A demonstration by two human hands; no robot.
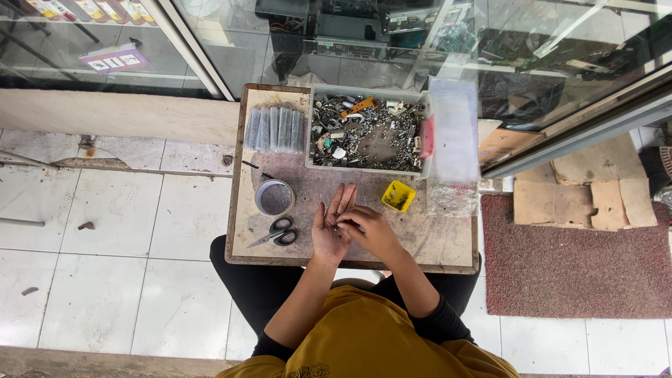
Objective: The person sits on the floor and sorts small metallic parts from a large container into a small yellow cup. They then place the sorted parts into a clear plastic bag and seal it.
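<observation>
Sorting looks partly done, by my read. The row of small clear bags [274, 129] at the far left of the tabletop [448, 241] is already filled with dark bits and lined up side by side. The grey bin [366, 130] beside them is heaped with mixed metal parts, so most of the pile looks unsorted.

Your left hand [331, 227] is flat, palm up, fingers stretched toward the bin, with a few small screws [335, 229] lying loose in the palm; cupping them, not gripping. Your right hand [369, 229] sits just to the right and touches the left palm, fingertips pinched down into those screws. Whether it actually has one between the fingers is too small to tell.

Both hands hover over the near middle of the tabletop. The small yellow tray [397, 197] is near the right hand, just past it toward the bin, with some dark bits inside. The tape roll [274, 197] and scissors [275, 233] lie to the left of the left hand, apart from it, untouched. A clear plastic box [453, 133] stands against the right side of the bin.
</observation>
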